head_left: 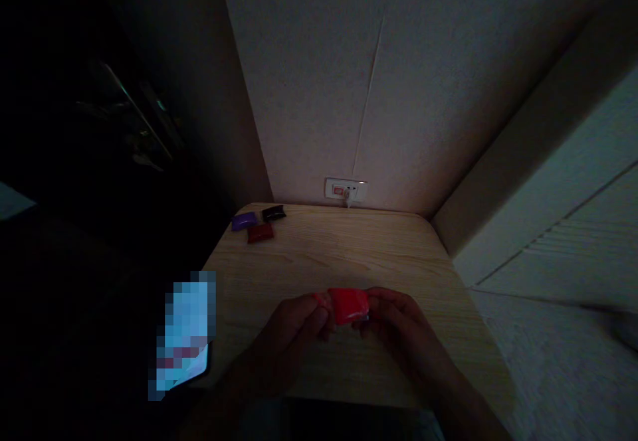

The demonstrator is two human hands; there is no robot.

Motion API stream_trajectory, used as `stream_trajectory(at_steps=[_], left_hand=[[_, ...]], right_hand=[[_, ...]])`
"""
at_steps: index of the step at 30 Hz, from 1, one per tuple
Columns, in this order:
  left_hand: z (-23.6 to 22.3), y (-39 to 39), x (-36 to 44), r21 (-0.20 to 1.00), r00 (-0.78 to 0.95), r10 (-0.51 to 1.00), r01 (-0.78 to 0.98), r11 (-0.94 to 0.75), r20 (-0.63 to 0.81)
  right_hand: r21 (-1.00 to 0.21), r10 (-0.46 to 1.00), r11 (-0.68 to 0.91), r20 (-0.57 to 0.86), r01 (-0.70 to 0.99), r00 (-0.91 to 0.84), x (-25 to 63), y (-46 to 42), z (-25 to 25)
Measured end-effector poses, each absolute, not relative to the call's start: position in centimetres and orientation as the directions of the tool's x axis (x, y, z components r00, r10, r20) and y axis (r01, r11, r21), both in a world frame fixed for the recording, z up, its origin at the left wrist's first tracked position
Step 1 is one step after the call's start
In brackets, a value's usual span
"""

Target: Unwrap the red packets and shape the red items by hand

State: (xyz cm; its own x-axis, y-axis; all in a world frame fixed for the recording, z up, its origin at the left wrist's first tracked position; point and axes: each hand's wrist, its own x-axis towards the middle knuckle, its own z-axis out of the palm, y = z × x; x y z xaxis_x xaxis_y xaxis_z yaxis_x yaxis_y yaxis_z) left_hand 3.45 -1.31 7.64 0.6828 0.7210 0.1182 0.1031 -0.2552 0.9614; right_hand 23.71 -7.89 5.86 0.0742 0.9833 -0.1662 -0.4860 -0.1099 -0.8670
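Between my two hands, above the near half of the wooden table (319, 248), is a small bright red packet (350, 305) in clear wrapping. My left hand (302, 321) pinches its left end, where the clear wrapping is crumpled. The fingers of my right hand (396, 311) are closed on its right end. Toward the far left corner of the table lie three similar packets: a purple packet (244, 221), a black packet (274, 213) and a dark red packet (260, 232). What the red packet contains I cannot make out.
A lit phone-like screen (192, 361), partly pixelated, is at the table's left edge. Behind the table, a wall socket (345, 190) has a plug in it. A dark door with a metal handle (137, 112) stands left; a pale panelled surface (563, 195) rises on the right.
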Motion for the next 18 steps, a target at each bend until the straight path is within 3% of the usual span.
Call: stream_trajectory(at_steps=[5,8,14,18], left_hand=[[5.6,-0.9,3.2,0.982,0.678,0.720,-0.189,-0.019,0.144],[5.3,-0.4,3.2,0.980,0.642,0.759,-0.198,0.022,0.112],[6.2,0.3,4.2,1.000,0.595,0.803,0.017,0.020,-0.026],[6.1,0.3,4.7,0.996,0.520,0.851,0.073,0.042,-0.074]], right_hand=[[-0.688,0.962,-0.236,-0.264,-0.686,-0.065,22.7,-8.2,5.6],[-0.701,0.961,-0.236,-0.273,-0.673,-0.052,22.6,-8.3,5.5],[-0.921,0.987,-0.100,-0.141,-0.376,0.082,23.4,-8.2,6.3],[-0.982,0.991,-0.072,-0.090,-0.173,0.102,24.0,-8.1,6.4]])
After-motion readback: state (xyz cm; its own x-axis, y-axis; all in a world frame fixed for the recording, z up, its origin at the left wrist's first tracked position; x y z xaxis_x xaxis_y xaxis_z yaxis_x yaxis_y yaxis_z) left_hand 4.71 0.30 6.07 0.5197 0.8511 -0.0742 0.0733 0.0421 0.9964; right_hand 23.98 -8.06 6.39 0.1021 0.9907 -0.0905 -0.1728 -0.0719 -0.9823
